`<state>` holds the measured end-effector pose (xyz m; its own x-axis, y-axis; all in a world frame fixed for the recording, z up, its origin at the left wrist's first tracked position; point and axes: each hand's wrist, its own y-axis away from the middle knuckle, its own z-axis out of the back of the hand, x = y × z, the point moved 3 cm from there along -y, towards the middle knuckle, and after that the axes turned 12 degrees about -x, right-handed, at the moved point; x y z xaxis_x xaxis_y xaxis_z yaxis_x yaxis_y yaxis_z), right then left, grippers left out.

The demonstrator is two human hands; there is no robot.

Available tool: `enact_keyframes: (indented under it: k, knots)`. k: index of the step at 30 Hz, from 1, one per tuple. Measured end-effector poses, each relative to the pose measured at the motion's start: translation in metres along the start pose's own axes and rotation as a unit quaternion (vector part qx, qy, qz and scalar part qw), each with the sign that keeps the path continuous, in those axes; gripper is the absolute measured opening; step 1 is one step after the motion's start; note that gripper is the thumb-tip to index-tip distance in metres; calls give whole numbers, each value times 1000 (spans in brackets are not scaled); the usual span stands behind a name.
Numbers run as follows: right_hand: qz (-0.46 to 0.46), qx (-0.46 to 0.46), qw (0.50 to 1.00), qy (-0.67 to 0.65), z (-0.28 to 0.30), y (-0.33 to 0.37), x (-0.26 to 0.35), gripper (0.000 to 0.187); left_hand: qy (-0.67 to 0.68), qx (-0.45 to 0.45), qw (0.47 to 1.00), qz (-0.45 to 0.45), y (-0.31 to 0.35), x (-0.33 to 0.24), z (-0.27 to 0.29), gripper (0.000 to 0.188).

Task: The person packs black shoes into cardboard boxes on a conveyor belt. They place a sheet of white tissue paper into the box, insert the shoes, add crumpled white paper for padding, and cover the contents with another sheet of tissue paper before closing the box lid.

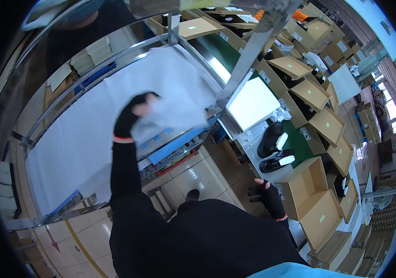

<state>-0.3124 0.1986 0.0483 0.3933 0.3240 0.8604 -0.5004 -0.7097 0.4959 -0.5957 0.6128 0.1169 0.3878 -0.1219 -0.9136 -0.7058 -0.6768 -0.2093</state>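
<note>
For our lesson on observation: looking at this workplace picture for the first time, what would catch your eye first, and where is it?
First, the left hand in a dark fingerless glove, raised mid-frame and gripping a white sheet of paper above the big white paper stack. Next, a pair of black shoes on the green belt to the right, beside an open cardboard box that the right hand hovers near.

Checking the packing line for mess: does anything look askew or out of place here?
Nothing stands out. The left hand holds a white tissue sheet above the paper stack; two black shoes lie beside the open carton, near the right hand.
</note>
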Motion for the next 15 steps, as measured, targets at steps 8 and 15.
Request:
enact_keyframes:
  k: [8, 15]
  knots:
    - [41, 77, 981, -176, -90, -47, 71, 65, -65, 517, 848, 90, 28, 71, -226, 26]
    - [232, -254, 939, 6, 24, -43, 72, 52, -125, 378, 901, 175, 27, 101, -242, 36]
